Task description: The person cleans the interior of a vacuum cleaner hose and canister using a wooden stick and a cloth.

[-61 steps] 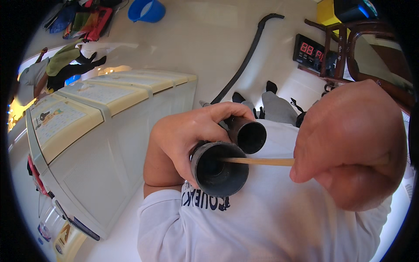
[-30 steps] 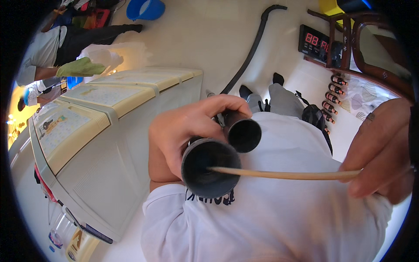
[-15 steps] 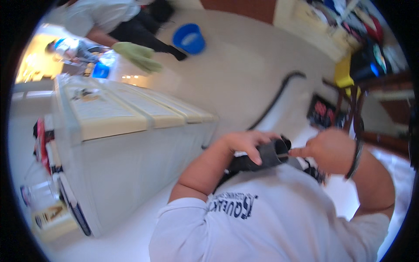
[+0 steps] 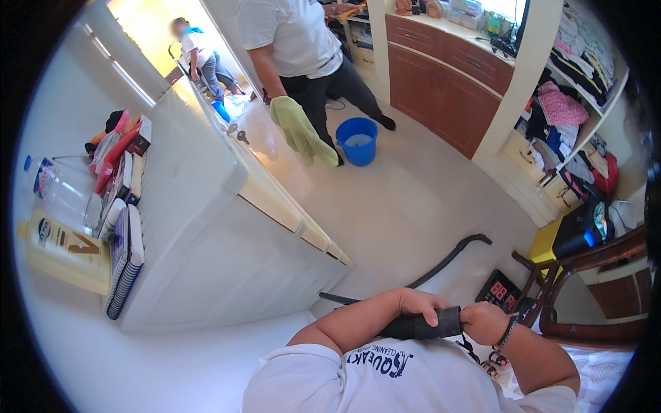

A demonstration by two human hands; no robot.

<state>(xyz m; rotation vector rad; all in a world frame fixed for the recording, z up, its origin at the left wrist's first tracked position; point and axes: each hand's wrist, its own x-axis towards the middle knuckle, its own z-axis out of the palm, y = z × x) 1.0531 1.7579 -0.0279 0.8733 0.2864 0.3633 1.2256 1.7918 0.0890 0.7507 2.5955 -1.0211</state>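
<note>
A short black tube [image 4: 432,323] lies crosswise in front of my chest, low in the view. My left hand [image 4: 418,305] wraps over its top from the left and grips it. At the tube's right end my right hand [image 4: 484,322], with a bead bracelet on the wrist, is closed in a fist against it. No thin wooden stick shows. My white printed shirt [image 4: 385,375] fills the space below both hands.
A white cabinet [image 4: 206,227] with bottles and notebooks on top stands to the left. A black hose [image 4: 447,258] and a small box with red digits [image 4: 502,291] lie on the floor. Another person holding a yellow-green cloth [image 4: 297,127] stands by a blue bucket [image 4: 358,141]. A wooden chair [image 4: 571,289] is right.
The view has swung up to take in the room. Both hands and the tube went from close under the camera down to my chest. The wooden stick my right hand held in the tube is gone.
</note>
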